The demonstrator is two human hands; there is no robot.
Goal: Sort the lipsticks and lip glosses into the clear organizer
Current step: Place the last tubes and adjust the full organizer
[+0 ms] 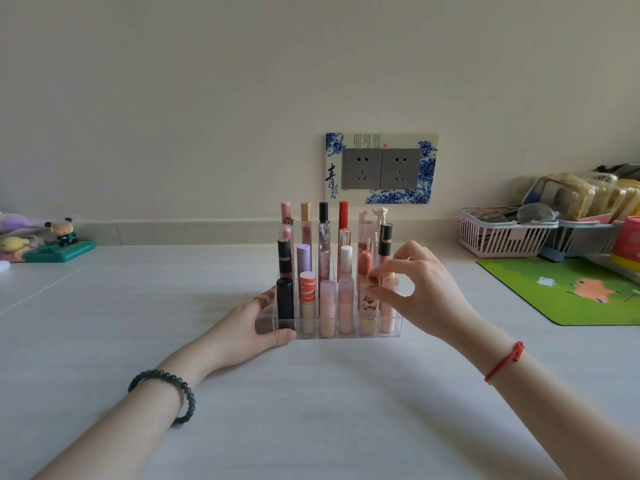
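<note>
- Organizer is sitting on the table at the centre of the frame, below the sockets, with lipsticks standing upright in its rows.
- Your left hand is gripping its lower left corner, the thumb lying along the front wall and the fingers curling round the side.
- Your right hand is pinching the top of a gold-capped tube, second from the right in the front row, thumb and forefinger closing narrowly on it.
- That tube is already standing in its slot, so you are probably seating or straightening it.
- Every tube in view is standing in a slot, so the sorting is looking nearly finished.
</note>
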